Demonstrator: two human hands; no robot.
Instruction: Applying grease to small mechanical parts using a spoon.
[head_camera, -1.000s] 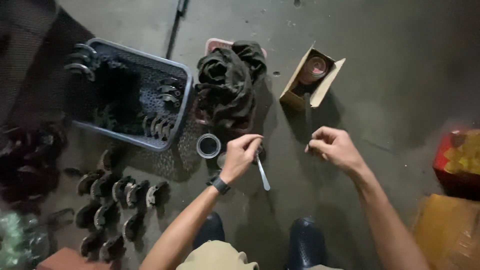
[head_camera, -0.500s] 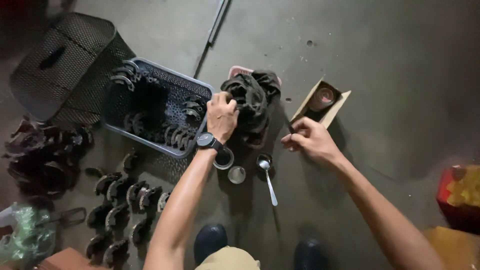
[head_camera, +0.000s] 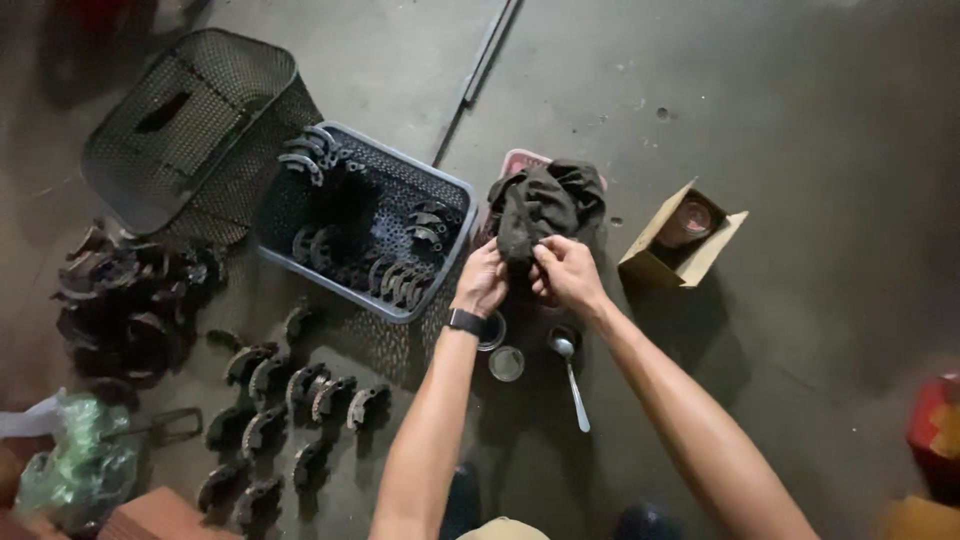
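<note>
Both hands pinch one dark rag (head_camera: 545, 205): left hand (head_camera: 483, 280) on its lower left edge, right hand (head_camera: 565, 272) beside. Below: one spoon (head_camera: 572, 380), one small lid (head_camera: 506, 363).

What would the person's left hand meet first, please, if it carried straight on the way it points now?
The left hand already touches the dark crumpled cloth, so it would push further into that; the pink container under the cloth probably comes next, though depth is unclear.

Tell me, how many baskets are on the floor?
2. A dark mesh basket lies tipped at the far left, and a grey plastic basket of curved metal parts sits beside it, left of the dark rag both hands hold. None seems hidden.
</note>
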